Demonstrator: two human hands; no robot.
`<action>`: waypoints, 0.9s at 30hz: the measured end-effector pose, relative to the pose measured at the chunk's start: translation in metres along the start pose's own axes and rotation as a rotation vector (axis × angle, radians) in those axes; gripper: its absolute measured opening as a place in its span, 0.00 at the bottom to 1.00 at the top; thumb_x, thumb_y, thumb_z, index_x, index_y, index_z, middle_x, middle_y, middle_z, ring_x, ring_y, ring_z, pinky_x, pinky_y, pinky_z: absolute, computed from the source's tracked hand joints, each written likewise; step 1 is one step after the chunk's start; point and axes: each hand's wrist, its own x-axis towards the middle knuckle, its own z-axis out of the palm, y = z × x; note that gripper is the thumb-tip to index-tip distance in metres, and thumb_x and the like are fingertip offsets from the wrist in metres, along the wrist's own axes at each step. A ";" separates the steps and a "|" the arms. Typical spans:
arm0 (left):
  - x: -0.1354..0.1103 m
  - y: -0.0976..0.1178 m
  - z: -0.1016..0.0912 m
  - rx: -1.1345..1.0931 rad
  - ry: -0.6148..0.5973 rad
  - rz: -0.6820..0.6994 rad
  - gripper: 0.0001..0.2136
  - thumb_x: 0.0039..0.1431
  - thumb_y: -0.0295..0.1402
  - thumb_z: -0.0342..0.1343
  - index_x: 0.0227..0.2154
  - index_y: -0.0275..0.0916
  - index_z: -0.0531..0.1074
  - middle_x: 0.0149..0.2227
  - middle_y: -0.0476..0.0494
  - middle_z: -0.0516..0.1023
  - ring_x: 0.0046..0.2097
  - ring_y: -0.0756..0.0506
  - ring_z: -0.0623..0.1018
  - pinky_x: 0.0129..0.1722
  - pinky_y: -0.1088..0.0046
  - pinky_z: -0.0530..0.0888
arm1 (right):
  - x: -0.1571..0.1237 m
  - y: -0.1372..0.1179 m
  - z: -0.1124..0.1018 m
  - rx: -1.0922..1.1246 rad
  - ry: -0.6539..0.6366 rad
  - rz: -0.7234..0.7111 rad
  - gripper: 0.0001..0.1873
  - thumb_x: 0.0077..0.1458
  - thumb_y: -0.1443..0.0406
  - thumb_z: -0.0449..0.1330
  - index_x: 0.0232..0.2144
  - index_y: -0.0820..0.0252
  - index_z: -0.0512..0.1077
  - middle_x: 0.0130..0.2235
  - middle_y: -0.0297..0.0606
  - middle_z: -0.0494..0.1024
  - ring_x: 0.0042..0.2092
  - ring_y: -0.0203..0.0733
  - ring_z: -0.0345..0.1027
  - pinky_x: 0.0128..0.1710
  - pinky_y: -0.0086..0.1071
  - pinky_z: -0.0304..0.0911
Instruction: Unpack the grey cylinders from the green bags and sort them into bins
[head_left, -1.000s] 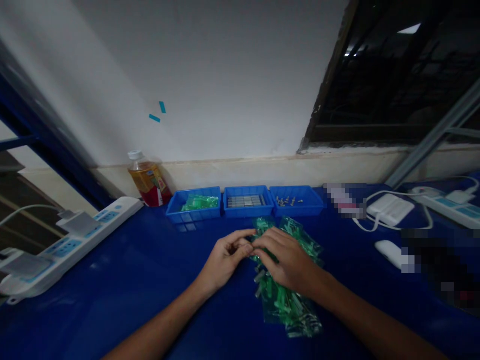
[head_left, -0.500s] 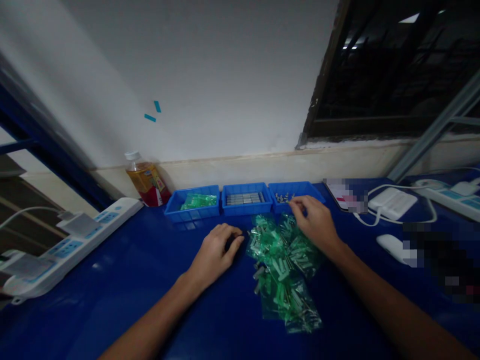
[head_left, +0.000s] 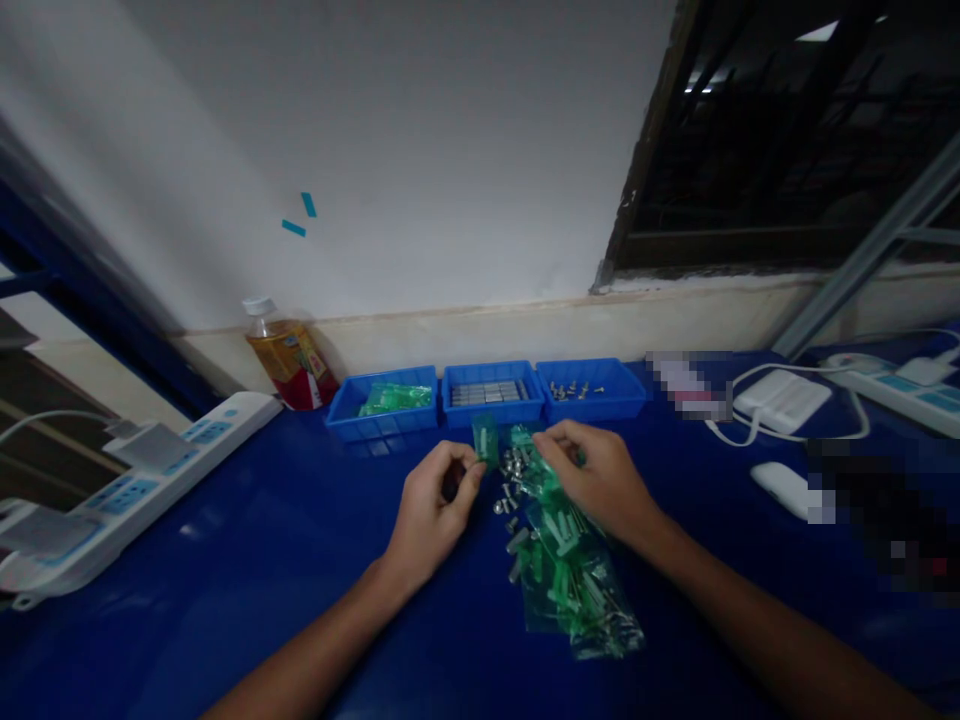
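My left hand (head_left: 439,500) pinches the lower edge of a small green plastic bag (head_left: 486,440), which stands up from the fingertips with a pale piece inside. My right hand (head_left: 600,475) is closed over the upper part of a pile of green plastic bags (head_left: 559,530). Its thumb and forefinger are together, and whatever is between them I cannot make out. The bags hold pale plastic plugs and long screws. Loose metal screws (head_left: 511,470) lie along the pile's left side, with small grey cylinders (head_left: 517,541) below them.
Along the wall stand a blue tray of green bags (head_left: 382,425), a blue tray of metal cylinders (head_left: 491,412) and a blue tray of screws (head_left: 592,408). A drink bottle (head_left: 291,360) and power strip (head_left: 172,465) are left; a white charger (head_left: 784,400) and mouse (head_left: 784,490) are right.
My right hand has moved left and down from the screw tray to the bag pile. A small green bag is now pinched in my left hand, and more loose screws show beside the pile.
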 end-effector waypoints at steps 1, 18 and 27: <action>-0.002 0.002 -0.001 0.019 -0.001 0.094 0.06 0.61 0.33 0.49 0.30 0.37 0.66 0.28 0.49 0.69 0.30 0.50 0.68 0.30 0.75 0.65 | -0.006 -0.010 0.005 0.091 -0.072 0.024 0.19 0.57 0.54 0.51 0.22 0.59 0.69 0.20 0.32 0.70 0.24 0.35 0.63 0.26 0.29 0.54; -0.002 0.011 0.001 -0.144 -0.228 0.079 0.13 0.63 0.40 0.48 0.39 0.38 0.73 0.37 0.43 0.75 0.39 0.46 0.72 0.41 0.69 0.67 | -0.026 -0.014 0.027 0.176 0.152 -0.218 0.07 0.56 0.69 0.52 0.32 0.58 0.70 0.29 0.36 0.73 0.31 0.36 0.68 0.31 0.29 0.64; 0.019 -0.002 -0.010 -0.647 -0.088 -0.420 0.15 0.51 0.43 0.59 0.31 0.35 0.70 0.26 0.49 0.71 0.27 0.51 0.69 0.28 0.77 0.65 | -0.031 -0.012 0.026 -0.053 0.055 -0.514 0.15 0.56 0.73 0.52 0.43 0.56 0.71 0.50 0.45 0.68 0.51 0.45 0.64 0.47 0.42 0.67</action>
